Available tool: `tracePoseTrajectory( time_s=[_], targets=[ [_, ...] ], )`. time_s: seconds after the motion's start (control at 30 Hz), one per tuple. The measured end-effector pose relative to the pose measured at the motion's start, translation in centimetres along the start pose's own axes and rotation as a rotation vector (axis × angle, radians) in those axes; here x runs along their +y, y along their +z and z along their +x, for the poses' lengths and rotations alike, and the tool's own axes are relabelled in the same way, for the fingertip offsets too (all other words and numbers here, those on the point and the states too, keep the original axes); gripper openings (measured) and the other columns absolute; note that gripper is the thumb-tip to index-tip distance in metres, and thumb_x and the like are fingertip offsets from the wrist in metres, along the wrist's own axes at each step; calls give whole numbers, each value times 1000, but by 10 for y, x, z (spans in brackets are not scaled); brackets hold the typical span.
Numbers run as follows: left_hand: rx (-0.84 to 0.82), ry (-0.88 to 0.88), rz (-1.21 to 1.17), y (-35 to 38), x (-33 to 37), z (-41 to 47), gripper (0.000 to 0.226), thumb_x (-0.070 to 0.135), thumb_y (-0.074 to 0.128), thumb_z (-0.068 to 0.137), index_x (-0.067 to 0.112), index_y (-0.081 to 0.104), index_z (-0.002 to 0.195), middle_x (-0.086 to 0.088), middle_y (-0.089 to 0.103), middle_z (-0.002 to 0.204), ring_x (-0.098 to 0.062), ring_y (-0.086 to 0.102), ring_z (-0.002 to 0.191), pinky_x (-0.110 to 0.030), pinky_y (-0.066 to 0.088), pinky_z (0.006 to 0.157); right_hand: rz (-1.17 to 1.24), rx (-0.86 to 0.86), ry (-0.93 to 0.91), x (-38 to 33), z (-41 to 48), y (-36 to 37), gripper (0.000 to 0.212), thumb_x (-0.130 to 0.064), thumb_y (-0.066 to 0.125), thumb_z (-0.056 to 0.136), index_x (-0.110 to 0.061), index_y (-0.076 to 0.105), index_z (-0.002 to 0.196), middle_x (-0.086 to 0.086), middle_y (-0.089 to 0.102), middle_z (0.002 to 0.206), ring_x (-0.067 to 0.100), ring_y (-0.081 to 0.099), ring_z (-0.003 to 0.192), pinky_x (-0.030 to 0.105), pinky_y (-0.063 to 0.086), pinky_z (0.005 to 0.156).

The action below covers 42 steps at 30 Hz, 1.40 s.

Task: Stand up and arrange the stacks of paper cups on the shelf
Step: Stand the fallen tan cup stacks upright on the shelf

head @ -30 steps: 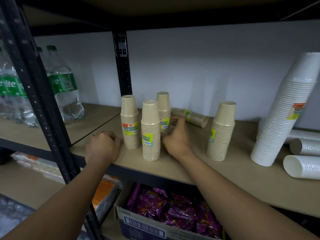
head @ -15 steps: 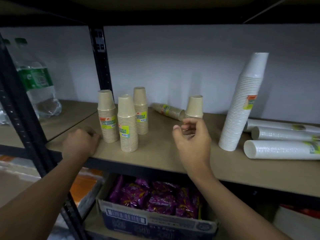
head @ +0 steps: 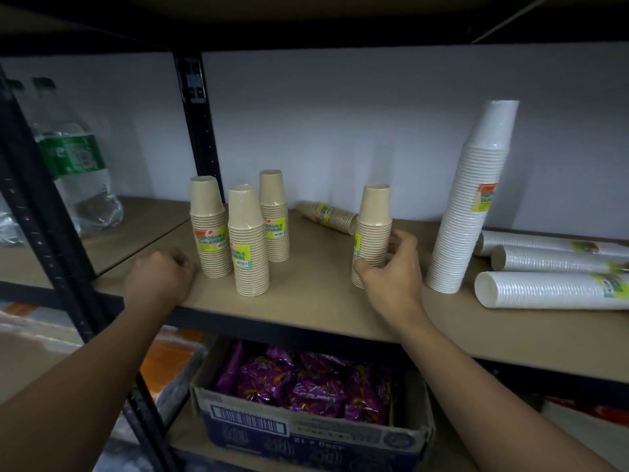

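Right hand (head: 391,274) clasps the upright brown cup stack (head: 373,226) (low down); left hand (head: 160,277) fisted.

Dim black metal racking (head: 200,131) with tan boards against a pale wall (head: 340,131).

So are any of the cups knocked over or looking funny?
Yes. One brown stack lies on its side by the back wall, and three white stacks lie flat at the right. The tall white stack leans.
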<state>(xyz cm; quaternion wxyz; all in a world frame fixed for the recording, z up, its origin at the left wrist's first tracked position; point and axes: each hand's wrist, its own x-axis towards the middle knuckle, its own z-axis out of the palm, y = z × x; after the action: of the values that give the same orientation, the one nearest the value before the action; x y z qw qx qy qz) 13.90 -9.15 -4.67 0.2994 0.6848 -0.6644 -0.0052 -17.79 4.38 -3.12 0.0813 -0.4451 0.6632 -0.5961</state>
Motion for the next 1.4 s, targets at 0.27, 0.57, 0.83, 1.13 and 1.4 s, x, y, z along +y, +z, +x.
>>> tracePoseTrajectory(
  time_s=[0.27, 0.57, 0.83, 1.13, 1.4],
  targets=[
    [21, -9, -13, -1, 0, -1, 22, 39, 57, 89, 24, 72, 92, -10, 70, 90, -32, 62, 85, -41, 55, 73, 83, -118, -60, -14, 1, 47, 67, -16, 79, 73, -18, 46, 130, 0, 57, 123, 17, 59, 106, 33, 50, 91],
    [16, -22, -49, -3, -1, -3, 21, 43, 58, 86, 28, 71, 89, -4, 71, 87, -29, 63, 83, -42, 56, 74, 180, -309, -45, -27, -6, 78, 63, -18, 76, 81, -27, 45, 134, -25, 55, 104, -14, 54, 89, 18, 45, 81],
    [25, -22, -48, -4, 1, -5, 20, 42, 58, 87, 27, 72, 89, -4, 72, 88, -28, 63, 85, -41, 56, 75, 168, -309, -58, -23, -3, 78, 78, -24, 84, 70, -25, 38, 133, -17, 52, 119, -1, 58, 105, 27, 51, 94],
    [39, -19, -31, 1, -2, -1, 20, 41, 58, 90, 26, 71, 91, -2, 70, 85, -25, 61, 83, -39, 54, 72, 388, -84, 26, -32, 25, 57, 42, -37, 61, 78, -24, 46, 116, 4, 59, 119, 1, 59, 101, 17, 45, 88],
    [76, -14, 18, 6, 0, 4, 20, 41, 58, 90, 25, 70, 91, -5, 69, 91, -22, 55, 81, -37, 48, 69, -280, -171, -90, -8, 108, 76, 37, -34, 62, 90, -20, 59, 124, 12, 49, 133, 32, 45, 124, 44, 42, 104]
  ],
)
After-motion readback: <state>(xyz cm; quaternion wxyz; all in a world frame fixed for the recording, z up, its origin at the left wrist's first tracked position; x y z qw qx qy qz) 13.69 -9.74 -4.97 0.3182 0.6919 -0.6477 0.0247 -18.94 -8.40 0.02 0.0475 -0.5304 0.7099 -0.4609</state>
